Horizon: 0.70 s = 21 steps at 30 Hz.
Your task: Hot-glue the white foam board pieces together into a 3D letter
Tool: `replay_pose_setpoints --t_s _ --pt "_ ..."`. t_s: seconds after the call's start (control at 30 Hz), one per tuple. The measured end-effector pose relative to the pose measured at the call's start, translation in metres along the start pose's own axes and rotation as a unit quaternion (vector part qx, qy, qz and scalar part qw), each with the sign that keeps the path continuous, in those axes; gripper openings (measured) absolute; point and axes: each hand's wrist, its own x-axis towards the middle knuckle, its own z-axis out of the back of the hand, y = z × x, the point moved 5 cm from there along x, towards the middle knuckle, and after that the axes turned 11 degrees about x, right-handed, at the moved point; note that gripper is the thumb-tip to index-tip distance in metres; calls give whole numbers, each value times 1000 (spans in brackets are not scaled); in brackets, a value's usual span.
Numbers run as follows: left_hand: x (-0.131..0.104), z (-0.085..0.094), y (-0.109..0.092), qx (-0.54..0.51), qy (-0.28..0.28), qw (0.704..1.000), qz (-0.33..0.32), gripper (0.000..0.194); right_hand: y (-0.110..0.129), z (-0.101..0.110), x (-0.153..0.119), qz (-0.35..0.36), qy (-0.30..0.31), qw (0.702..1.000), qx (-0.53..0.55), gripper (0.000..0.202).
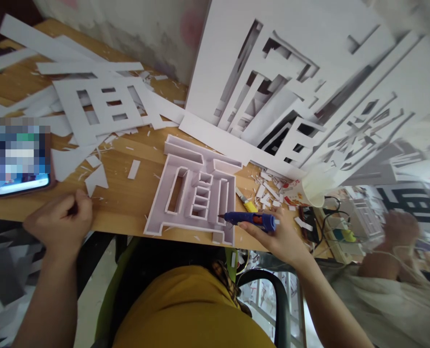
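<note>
A white foam letter form [156, 208] with raised walls lies on the wooden table, near its front edge. My right hand [280, 237] is wrapped round a blue glue gun [249, 220], whose tip points left at the form's right part. At the left front of the table rests my left hand [64, 217], curled into a loose fist; whether anything is inside it is hidden. A yellow cutter [250, 206] lies just behind the glue gun. Small white offcuts [265, 188] are scattered beside the cutter.
Large cut-out white boards [215, 63] lean at the back. Cut sheets [102, 104] cover the back left; a phone [22, 186] stands at far left. At right are a paper cup [305, 192], cables and a power strip [340, 241]. Another person's hand [401, 229] is at far right.
</note>
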Motion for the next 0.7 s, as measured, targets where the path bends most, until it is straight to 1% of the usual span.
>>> replay_pose_setpoints --t_s 0.07,0.27,0.33,0.4,0.57,0.7 --pt "0 2 -4 18 -8 999 -27 43 2 -1 -1 -2 16 1000 2 56" --pt "2 8 -14 16 -34 998 -59 46 12 1 -5 15 21 1000 3 60" --pt "3 8 -15 15 -33 997 -64 45 13 -1 -7 16 30 999 7 59" --pt "3 7 -15 15 -25 998 -59 45 14 -1 -8 15 33 999 11 56" --pt "3 4 -10 25 -5 999 -23 46 15 0 -10 14 25 999 16 52" --pt "2 4 -8 18 5 1000 -9 45 14 -1 -11 12 28 999 14 53"
